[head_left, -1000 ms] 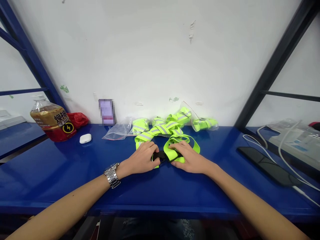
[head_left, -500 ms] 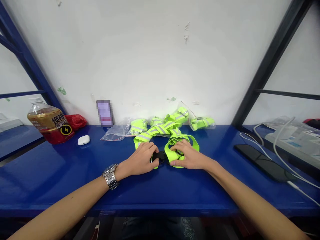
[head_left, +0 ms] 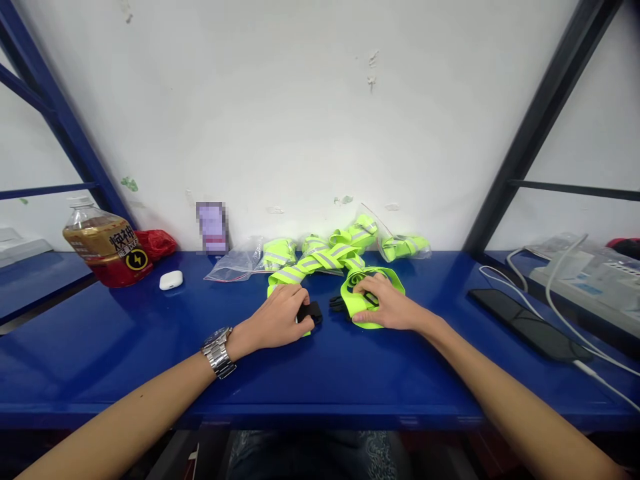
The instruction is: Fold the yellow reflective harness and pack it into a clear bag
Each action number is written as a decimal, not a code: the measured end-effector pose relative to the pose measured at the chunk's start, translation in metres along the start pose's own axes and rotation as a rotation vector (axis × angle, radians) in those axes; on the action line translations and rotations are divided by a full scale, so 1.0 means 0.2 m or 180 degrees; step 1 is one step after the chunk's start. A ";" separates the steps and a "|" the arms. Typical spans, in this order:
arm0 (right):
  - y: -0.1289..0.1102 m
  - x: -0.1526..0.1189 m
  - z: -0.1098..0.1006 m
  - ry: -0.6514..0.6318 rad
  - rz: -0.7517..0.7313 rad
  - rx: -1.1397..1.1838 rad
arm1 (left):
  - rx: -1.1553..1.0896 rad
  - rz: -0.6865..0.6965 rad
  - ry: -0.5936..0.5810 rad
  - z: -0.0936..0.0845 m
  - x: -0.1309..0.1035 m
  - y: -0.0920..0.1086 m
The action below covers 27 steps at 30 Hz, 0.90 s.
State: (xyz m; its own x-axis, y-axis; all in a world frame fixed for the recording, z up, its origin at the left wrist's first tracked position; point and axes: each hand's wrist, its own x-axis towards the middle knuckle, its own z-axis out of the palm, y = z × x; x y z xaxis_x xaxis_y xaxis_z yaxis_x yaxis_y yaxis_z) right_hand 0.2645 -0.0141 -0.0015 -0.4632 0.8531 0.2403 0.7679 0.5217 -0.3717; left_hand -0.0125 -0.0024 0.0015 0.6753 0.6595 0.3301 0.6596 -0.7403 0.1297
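The person's left hand is closed, with fingers and thumb pinching a black buckle piece. The right hand is half curled and grips the yellow-green strap, from which a pronged black piece points to the left. The two black pieces are apart, low over the blue surface. Behind them lie striped bands. Farther left are a white case and a bottle; on the right, a dark phone lies.

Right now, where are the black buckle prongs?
In the head view, the black buckle prongs are just right of centre, between left hand and right hand.
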 end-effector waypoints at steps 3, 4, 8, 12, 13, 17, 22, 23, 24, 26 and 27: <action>0.00 -0.01 -0.01 -0.0013 0.0090 -0.0036 | -0.0021 -0.0023 0.0089 0.01 0.00 -0.02; 0.00 -0.01 -0.01 -0.0046 0.0064 -0.0053 | -0.0042 0.0013 0.0112 0.01 0.00 -0.02; -0.02 -0.01 0.01 -0.0170 -0.0013 -0.0199 | 0.0079 0.0218 0.0196 -0.01 -0.01 0.00; -0.04 -0.01 0.01 -0.0183 0.0058 -0.0179 | 0.0716 0.0326 0.0037 -0.06 -0.03 0.02; -0.04 -0.01 0.01 -0.0180 0.0078 -0.0142 | 0.0835 0.0344 -0.0023 -0.06 -0.04 0.02; -0.06 -0.01 0.01 -0.0072 0.0079 0.0018 | 0.0847 0.0393 -0.0109 -0.05 -0.04 0.02; -0.07 -0.01 0.02 -0.0017 -0.0088 0.0167 | 0.0711 0.0442 -0.0007 -0.02 -0.03 0.01; -0.07 -0.01 0.02 -0.0021 -0.0106 0.0177 | 0.0699 0.0447 0.0001 -0.02 -0.02 0.01; -0.07 -0.01 0.02 -0.0021 -0.0114 0.0180 | 0.0697 0.0457 0.0003 -0.02 -0.02 0.01; -0.06 -0.01 0.02 -0.0016 -0.0115 0.0174 | 0.0710 0.0481 -0.0013 -0.02 -0.03 0.01; -0.07 -0.01 0.02 -0.0011 -0.0120 0.0165 | 0.0717 0.0492 -0.0025 -0.02 -0.03 0.01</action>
State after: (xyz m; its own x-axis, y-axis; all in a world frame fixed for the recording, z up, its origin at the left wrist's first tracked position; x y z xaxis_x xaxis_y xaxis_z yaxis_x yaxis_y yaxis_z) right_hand 0.2536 -0.0229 -0.0007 -0.4930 0.8328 0.2518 0.7260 0.5533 -0.4085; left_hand -0.0160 -0.0078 0.0035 0.7757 0.5426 0.3223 0.6046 -0.7853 -0.1333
